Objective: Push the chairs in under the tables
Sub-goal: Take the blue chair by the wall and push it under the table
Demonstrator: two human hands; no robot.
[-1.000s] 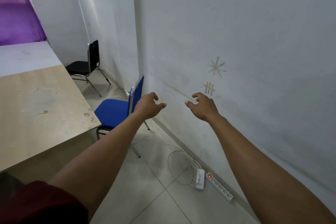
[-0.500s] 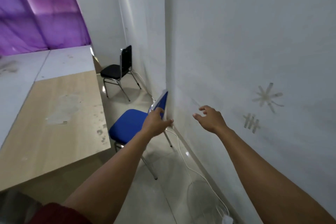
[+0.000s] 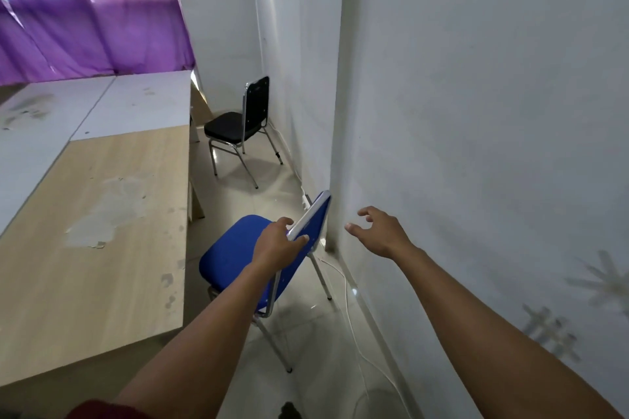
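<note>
While the left hand [image 3: 277,243] grips the blue chair [image 3: 235,255] by its backrest at frame centre, the right hand [image 3: 383,231] hovers open and empty beside the white wall [image 3: 476,112].

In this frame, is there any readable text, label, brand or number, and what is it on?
No words, brands or numbers can be read.
The wall carries only faint marks: an asterisk-like star and a hash-like grid, not letters.
The blue chair, black chair and wooden table show no labels.
</note>
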